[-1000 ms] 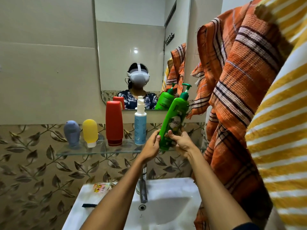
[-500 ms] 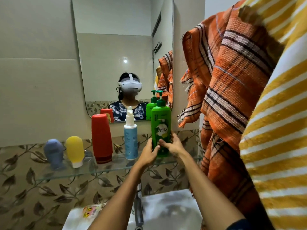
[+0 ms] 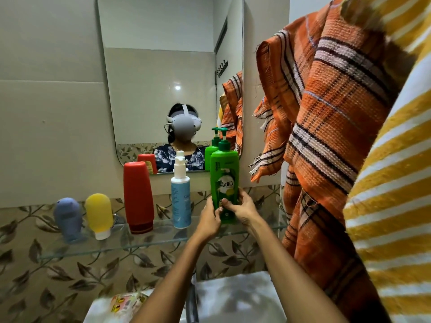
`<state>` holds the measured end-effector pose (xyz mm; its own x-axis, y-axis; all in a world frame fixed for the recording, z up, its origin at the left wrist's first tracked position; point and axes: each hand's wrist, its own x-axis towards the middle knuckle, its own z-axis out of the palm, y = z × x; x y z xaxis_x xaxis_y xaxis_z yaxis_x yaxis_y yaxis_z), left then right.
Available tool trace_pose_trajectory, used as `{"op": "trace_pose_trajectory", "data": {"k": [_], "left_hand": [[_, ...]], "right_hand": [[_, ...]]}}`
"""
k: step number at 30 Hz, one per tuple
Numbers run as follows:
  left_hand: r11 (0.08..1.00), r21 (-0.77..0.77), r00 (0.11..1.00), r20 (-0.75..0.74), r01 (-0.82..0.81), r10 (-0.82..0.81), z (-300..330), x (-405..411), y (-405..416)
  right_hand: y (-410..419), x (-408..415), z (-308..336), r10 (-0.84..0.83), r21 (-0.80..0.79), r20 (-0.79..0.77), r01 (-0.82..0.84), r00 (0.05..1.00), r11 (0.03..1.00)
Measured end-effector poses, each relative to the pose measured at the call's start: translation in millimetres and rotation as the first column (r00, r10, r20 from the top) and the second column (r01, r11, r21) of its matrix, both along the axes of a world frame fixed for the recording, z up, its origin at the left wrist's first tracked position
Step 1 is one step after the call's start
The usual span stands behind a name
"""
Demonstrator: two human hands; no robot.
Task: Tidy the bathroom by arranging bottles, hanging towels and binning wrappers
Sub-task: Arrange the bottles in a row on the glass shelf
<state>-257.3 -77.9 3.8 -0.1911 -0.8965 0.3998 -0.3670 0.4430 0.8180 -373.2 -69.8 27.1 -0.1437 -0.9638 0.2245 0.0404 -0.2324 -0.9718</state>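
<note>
Bottle-arranging step: both hands, left hand (image 3: 210,221) and right hand (image 3: 242,212), grip the green Vatika pump bottle (image 3: 224,183), upright on the glass shelf (image 3: 149,240), centre frame. Next: release cleanly; wrapper (image 3: 127,301) at bottom unbinned.

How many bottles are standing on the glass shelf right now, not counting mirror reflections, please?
5, left to right: the grey-blue bottle, the yellow bottle, the red bottle, the blue spray bottle and the green pump bottle, gripped by both hands. None seems hidden.
</note>
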Motion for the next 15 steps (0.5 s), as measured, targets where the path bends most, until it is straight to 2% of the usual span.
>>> {"op": "trace_pose_trajectory", "data": {"k": [5, 9, 15], "left_hand": [[0.987, -0.058, 0.985, -0.086, -0.153, 0.147, 5.5, -12.3, 18.6], [0.931, -0.230, 0.959, -0.095, -0.283, 0.267, 10.8, -22.8, 35.7], [0.892, -0.340, 0.951, -0.184, -0.297, 0.247, 30.1, -36.5, 65.0]], "right_hand": [[8.2, 7.3, 0.4, -0.148, -0.020, 0.078, 0.150, 0.986, 0.988], [18.7, 9.4, 5.1, -0.259, -0.074, 0.132, 0.270, 0.957, 0.960], [46.9, 8.6, 32.5, -0.318, -0.159, 0.300, 0.375, 0.900, 0.913]]}}
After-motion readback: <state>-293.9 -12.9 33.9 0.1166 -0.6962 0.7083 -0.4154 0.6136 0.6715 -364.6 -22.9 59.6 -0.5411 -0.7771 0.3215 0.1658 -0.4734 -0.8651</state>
